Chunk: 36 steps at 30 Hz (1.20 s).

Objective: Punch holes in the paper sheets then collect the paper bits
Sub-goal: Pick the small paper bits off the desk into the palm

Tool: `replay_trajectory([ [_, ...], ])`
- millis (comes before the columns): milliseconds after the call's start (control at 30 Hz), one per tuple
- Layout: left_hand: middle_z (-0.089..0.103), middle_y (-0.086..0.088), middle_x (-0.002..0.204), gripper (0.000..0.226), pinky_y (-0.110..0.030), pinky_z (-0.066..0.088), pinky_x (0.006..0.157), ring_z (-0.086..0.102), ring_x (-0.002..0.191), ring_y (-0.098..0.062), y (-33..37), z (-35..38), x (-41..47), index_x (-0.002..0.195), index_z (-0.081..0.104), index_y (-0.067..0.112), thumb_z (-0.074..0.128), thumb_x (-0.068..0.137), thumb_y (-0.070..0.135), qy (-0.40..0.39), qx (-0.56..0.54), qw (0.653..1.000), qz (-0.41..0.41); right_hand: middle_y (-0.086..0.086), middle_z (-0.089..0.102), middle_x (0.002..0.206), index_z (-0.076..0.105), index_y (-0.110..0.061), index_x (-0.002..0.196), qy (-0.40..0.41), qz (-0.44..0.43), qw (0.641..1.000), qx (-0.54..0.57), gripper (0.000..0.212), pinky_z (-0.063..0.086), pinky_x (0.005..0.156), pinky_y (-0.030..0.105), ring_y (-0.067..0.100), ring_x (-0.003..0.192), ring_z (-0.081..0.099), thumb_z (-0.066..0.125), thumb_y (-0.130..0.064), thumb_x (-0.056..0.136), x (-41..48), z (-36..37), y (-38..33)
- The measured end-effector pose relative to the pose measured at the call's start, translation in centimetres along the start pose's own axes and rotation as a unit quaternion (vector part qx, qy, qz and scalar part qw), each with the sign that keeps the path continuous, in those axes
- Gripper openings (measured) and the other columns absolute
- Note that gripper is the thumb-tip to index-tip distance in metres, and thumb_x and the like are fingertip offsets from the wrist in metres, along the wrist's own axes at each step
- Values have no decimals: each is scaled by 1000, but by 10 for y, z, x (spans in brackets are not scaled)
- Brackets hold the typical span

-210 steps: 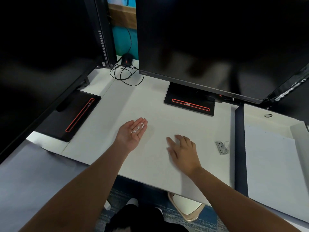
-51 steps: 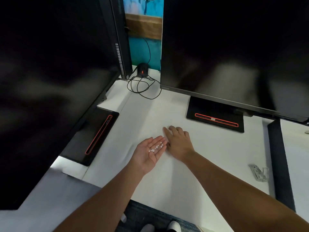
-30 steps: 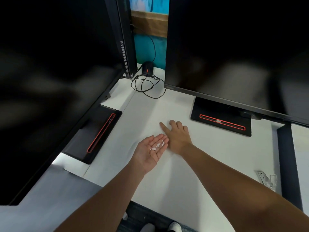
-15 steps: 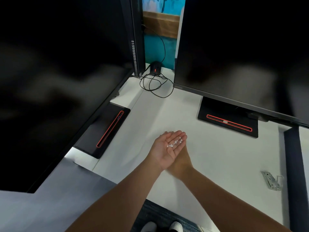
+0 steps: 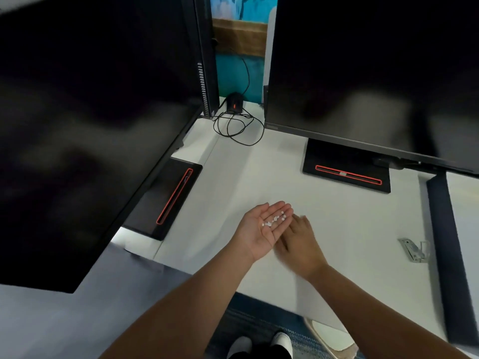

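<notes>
My left hand [image 5: 261, 230] lies palm up over the white desk [image 5: 337, 218], with several small white paper bits [image 5: 274, 219] resting on its fingers and palm. My right hand [image 5: 302, 246] is palm down on the desk just right of the left hand, partly tucked under its fingers and slightly blurred. A small metal hole punch [image 5: 414, 249] lies on the desk at the far right, apart from both hands. No paper sheets show near the hands.
Two big dark monitors stand over the desk, with a black stand base [image 5: 166, 200] at the left and another [image 5: 346, 165] at the back. A coiled black cable [image 5: 237, 125] lies at the back. A dark gap [image 5: 448, 255] divides the desk on the right.
My right hand has come out from under the left hand and now lies to its right. The left hand still carries the paper bits. The camera has shifted a little.
</notes>
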<state>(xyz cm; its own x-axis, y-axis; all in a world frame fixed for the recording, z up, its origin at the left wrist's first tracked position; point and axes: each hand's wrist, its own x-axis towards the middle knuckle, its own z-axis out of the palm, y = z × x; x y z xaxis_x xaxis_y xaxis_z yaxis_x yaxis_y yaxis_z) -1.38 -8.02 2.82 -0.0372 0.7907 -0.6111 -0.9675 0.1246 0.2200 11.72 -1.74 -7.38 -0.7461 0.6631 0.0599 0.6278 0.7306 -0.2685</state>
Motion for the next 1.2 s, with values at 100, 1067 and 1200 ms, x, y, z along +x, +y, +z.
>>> replay_trajectory([
  [100, 72, -20, 100, 29, -36, 59, 79, 72, 87, -29, -9, -1, -3, 104, 64, -7, 48, 95, 15, 1, 27, 999, -20, 9, 64, 113, 61, -12, 113, 58, 30, 998, 16, 31, 43, 95, 43, 29, 105, 58, 63, -23, 84, -23, -23, 11],
  [1067, 70, -18, 98, 26, -34, 60, 74, 69, 90, -27, -166, 8, -16, 103, 64, -6, 51, 95, 15, -33, 223, 945, -235, 5, 66, 89, 69, -12, 94, 188, 325, 927, 20, 16, 50, 68, 38, 29, 77, 60, 65, -10, 79, -248, -52, 53],
  [1200, 71, -20, 87, 26, -34, 61, 72, 72, 76, -26, -208, 2, -24, 95, 64, -7, 49, 95, 14, -33, 270, 918, -290, 7, 65, 90, 68, -10, 96, 199, 391, 898, 40, 19, 50, 72, 38, 28, 82, 57, 70, -5, 77, -290, -45, 58],
])
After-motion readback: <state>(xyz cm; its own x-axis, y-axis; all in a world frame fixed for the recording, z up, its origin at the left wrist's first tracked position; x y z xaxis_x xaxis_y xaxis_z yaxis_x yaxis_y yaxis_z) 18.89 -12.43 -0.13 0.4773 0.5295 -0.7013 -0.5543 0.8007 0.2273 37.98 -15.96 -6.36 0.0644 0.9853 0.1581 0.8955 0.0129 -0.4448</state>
